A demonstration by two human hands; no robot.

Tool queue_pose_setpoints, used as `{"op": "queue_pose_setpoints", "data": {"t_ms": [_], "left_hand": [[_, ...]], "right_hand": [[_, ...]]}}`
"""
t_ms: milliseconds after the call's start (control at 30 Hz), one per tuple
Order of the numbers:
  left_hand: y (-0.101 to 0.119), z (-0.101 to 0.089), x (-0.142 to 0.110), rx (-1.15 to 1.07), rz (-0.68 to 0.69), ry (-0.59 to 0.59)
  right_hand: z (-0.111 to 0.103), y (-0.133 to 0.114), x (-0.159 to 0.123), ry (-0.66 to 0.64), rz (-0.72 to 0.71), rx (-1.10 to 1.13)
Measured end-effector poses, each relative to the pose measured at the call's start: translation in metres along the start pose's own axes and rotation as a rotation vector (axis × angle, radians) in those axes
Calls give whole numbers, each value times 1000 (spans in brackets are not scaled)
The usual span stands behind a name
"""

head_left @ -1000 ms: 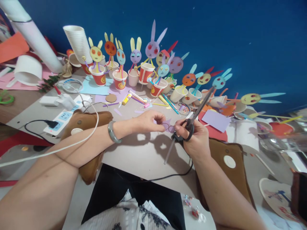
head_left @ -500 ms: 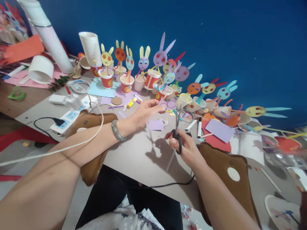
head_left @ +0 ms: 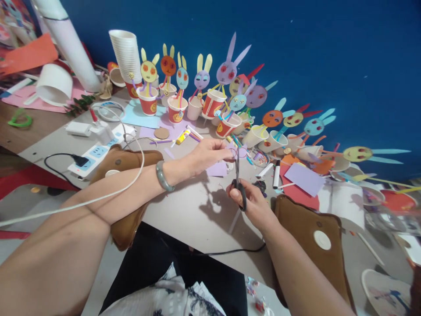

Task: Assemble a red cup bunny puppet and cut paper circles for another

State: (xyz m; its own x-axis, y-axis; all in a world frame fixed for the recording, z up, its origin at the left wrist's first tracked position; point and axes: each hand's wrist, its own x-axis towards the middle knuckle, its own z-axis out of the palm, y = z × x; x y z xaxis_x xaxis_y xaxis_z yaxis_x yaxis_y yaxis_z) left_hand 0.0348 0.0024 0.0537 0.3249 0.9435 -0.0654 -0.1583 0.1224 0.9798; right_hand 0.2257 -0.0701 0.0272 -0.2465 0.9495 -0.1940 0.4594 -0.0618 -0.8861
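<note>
A small purple paper cutout [head_left: 242, 152] with round outlines on it is pinched in the fingertips of my left hand [head_left: 210, 153], above the table. My right hand [head_left: 251, 199] grips black-handled scissors [head_left: 239, 188] with the blades pointing up. Those blades meet the paper near my left fingertips; whether they are cutting into it I cannot tell. Below the left fingers a purple paper piece [head_left: 217, 169] lies on the table. Behind both hands stands a row of paper cups holding rabbit figures, among them a red cup [head_left: 227, 125] with a blue-headed rabbit [head_left: 238, 102].
On the left are a power strip [head_left: 98, 153] and a white cable [head_left: 98, 200] crossing over my left forearm. Brown cushions [head_left: 312, 259] lie by both arms. A stack of white cups [head_left: 126, 55] stands at the back. Markers [head_left: 276, 174] and purple card [head_left: 304, 179] are on the right.
The scissors have moved slightly left, and their blades now reach the purple paper. My left hand has shifted a little right with the paper. The view has tilted slightly.
</note>
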Motion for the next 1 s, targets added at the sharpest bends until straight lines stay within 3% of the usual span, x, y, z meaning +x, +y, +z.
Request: {"op": "queue_pose_setpoints", "data": {"t_ms": [1000], "left_hand": [[-6, -1, 5, -18, -50, -45]], "right_hand": [[1, 12, 1, 0, 20, 93]]}}
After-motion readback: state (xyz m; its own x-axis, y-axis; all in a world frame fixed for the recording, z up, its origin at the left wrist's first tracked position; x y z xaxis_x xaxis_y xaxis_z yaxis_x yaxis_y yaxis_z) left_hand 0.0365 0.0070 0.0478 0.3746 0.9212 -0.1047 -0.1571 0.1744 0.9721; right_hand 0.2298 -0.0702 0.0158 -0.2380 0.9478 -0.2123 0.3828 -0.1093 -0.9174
